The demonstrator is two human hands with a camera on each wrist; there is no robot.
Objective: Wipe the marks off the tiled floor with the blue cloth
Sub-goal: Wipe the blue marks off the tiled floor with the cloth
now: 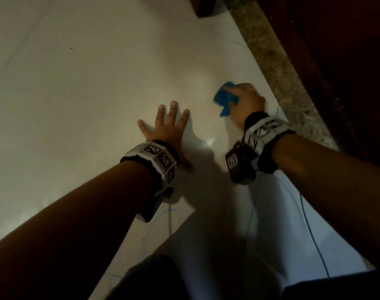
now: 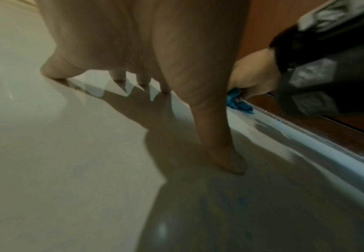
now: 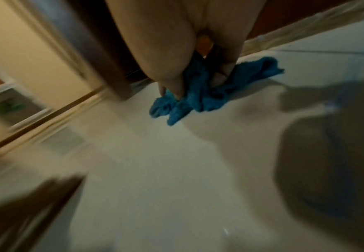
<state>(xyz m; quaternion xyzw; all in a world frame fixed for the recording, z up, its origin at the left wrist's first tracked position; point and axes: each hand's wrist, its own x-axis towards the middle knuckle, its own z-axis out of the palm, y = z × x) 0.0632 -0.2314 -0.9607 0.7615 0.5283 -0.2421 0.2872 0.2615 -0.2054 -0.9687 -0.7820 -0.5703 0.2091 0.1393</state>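
My right hand [image 1: 245, 100] grips a bunched blue cloth [image 1: 224, 97] and holds it down on the pale tiled floor [image 1: 87, 94], close to a speckled stone strip. In the right wrist view the fingers [image 3: 172, 85] curl into the blue cloth [image 3: 209, 92], whose ends spread on the tile. My left hand [image 1: 167, 126] lies flat on the floor with its fingers spread, left of the cloth. In the left wrist view its fingertips [image 2: 118, 76] press the tile, and the blue cloth [image 2: 237, 102] shows beyond the thumb. Thin blue marks [image 1: 169, 221] run on the tile near my left wrist.
A speckled stone strip [image 1: 277, 68] and dark wooden furniture [image 1: 340, 61] border the floor on the right. Another dark wooden piece [image 1: 203, 6] stands at the top. Long thin lines [image 1: 310, 230] cross the tile at the lower right. My dark-clothed knees [image 1: 154, 278] are at the bottom.
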